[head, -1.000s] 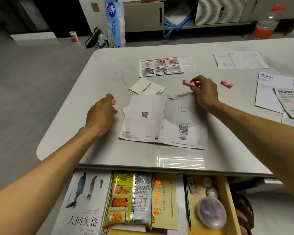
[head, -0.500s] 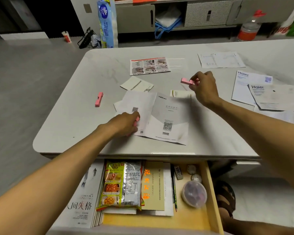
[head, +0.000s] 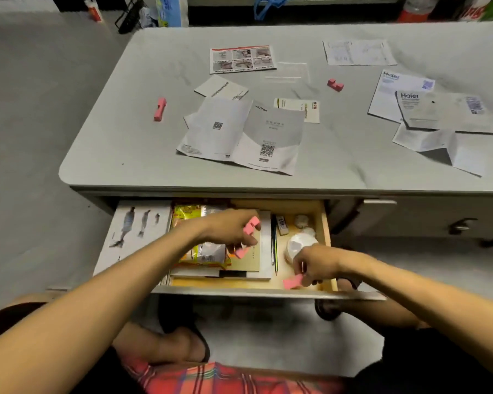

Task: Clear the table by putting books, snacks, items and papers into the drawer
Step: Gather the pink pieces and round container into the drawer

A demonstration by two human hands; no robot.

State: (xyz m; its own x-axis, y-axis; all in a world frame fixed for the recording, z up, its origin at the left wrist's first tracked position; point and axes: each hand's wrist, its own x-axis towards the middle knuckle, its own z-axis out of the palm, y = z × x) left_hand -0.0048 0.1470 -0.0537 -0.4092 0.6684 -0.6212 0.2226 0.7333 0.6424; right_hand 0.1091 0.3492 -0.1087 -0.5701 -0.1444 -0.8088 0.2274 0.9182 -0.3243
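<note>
Drawer [head: 327,223] beneath: left hand [head: 228,227] grips pink block [head: 251,225], right hand [head: 315,264] pinches second block [head: 293,281].

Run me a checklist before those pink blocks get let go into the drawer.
1. Drawer open beneath both hands: ok.
2. Left hand grips left-hand block over the tan booklet: ok.
3. Right hand pinches right-hand block over the drawer's front right corner: ok.
4. Spot under right-hand block free: cannot tell, the hand hides it.
5. Table cleared: not ok; far-left block, far-right block and papers remain.
</note>
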